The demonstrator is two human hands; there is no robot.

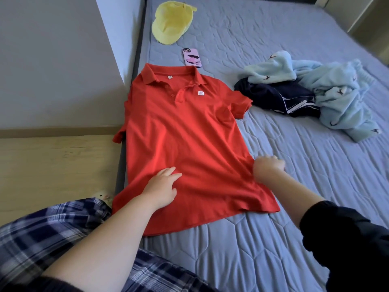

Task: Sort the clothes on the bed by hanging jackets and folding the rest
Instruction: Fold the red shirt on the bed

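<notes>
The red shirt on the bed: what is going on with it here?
A person has a red polo shirt laid flat on the bed. The left hand rests flat on its lower part; the right hand, blurred, seems to grip its side edge. A light blue fleece and a navy garment lie crumpled nearby, unfolded.

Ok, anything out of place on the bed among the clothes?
A pink phone lies by the collar of the red polo; it isn't clothing. The polo's wall-side sleeve droops over the mattress edge.
</notes>
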